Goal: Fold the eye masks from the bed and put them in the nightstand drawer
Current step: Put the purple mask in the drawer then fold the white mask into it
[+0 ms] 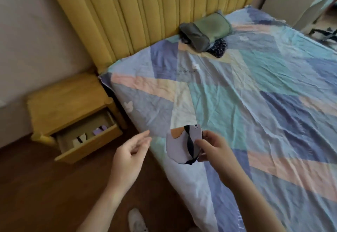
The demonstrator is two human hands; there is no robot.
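Now we hold a folded eye mask point(179, 145) above the bed's near left edge.
Soft and light, pinched by our right hand point(212, 148) at the fold; left hand point(130, 156) empty, loosely spread; drawer point(87, 140) open, left.

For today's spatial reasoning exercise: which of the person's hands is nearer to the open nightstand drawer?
Left. The left hand hangs open over the floor, just right of the drawer. The right hand is farther right, over the bed edge, holding the folded eye mask.
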